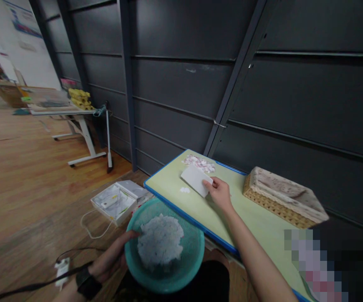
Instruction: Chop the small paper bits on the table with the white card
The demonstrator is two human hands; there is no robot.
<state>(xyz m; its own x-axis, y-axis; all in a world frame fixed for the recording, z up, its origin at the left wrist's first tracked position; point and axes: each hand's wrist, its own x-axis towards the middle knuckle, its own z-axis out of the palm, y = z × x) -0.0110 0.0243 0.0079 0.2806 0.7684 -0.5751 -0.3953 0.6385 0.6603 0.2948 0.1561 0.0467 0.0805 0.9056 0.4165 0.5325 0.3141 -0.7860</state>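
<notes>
Two hands, one card, one bowl of paper scraps.
Right hand (221, 193): fingers pinch a white card (196, 180) on the green table (257, 218), near a scrap pile (200, 162) and wicker basket (283, 197). Left hand (112, 258): fingers grip the rim of a teal bowl (165, 245) just beside the table edge.

Wicker basket (283, 199) on table (172, 184), rt end. Pink/white scrap pile (200, 162) at table's far edge. Open white box (118, 201) on wood floor, just left of table. Yellow stack (80, 99) on 2nd table (58, 111), well beyond, far left.
</notes>
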